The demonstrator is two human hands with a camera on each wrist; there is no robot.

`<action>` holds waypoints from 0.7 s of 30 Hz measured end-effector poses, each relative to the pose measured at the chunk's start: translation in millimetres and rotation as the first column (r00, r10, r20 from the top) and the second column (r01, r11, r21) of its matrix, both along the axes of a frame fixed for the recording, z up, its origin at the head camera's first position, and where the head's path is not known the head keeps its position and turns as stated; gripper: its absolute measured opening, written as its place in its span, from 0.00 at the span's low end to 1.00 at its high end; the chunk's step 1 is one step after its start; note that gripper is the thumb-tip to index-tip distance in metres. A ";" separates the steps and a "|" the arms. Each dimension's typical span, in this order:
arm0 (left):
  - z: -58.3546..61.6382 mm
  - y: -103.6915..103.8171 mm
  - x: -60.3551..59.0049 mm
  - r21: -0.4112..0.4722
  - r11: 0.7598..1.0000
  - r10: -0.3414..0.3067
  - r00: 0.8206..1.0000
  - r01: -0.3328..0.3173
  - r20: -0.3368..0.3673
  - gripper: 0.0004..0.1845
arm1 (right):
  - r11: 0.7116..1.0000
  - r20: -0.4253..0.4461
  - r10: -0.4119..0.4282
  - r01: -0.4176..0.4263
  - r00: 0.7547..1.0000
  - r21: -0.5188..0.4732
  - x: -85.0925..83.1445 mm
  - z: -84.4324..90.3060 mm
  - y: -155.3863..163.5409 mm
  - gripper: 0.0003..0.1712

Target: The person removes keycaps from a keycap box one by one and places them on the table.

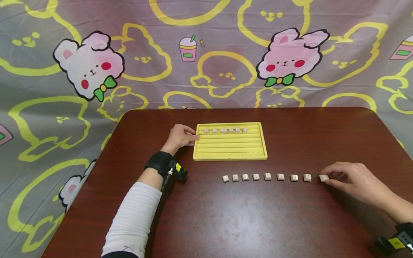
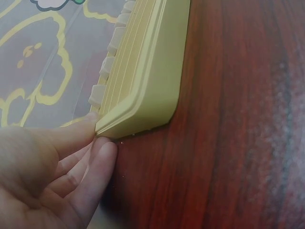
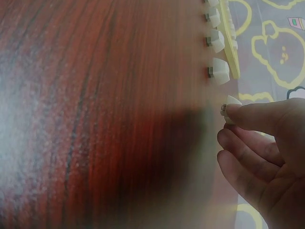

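A shallow yellow tray (image 1: 230, 141) with raised ridges lies on the table, several white keycaps (image 1: 223, 130) lined up along its top ridge. My left hand (image 1: 180, 136) holds the tray's left edge; the left wrist view has thumb and fingers (image 2: 102, 155) at its corner. Below the tray runs a row of loose white keycaps (image 1: 267, 176). At the right end of that row, my right hand (image 1: 353, 179) pinches one white keycap (image 1: 323, 177) between thumb and fingers. The right wrist view shows this keycap (image 3: 232, 107) partly covered by the thumb.
The dark red-brown wooden table (image 1: 258, 218) has a smooth, shiny top. Behind its far edge hangs a patterned cloth (image 1: 226, 53) with cartoon rabbits. Each wrist wears a black strap with a small camera, the left one (image 1: 164, 165) close to the table.
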State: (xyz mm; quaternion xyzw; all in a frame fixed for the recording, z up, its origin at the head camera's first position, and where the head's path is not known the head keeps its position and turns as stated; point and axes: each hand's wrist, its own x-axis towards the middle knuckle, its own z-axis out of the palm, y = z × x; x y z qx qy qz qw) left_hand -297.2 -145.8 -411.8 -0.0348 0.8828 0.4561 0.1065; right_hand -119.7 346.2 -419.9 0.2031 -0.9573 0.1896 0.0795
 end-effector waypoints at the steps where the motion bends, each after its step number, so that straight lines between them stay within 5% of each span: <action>1: 0.3 -0.1 0.1 0.000 1.000 -0.002 1.000 0.002 -0.002 0.18 | 1.000 0.000 -0.002 0.002 1.000 0.003 -0.4 -0.4 0.4 0.16; 15: 0.8 0.9 -0.7 0.000 1.000 0.001 1.000 -0.001 0.003 0.18 | 1.000 -0.013 0.009 -0.009 1.000 0.008 -3.7 -6.4 3.4 0.15; 21: -2.0 0.1 -2.5 0.003 1.000 0.006 1.000 -0.006 0.004 0.18 | 1.000 0.055 -0.017 0.016 0.998 0.018 -4.5 -4.8 4.2 0.14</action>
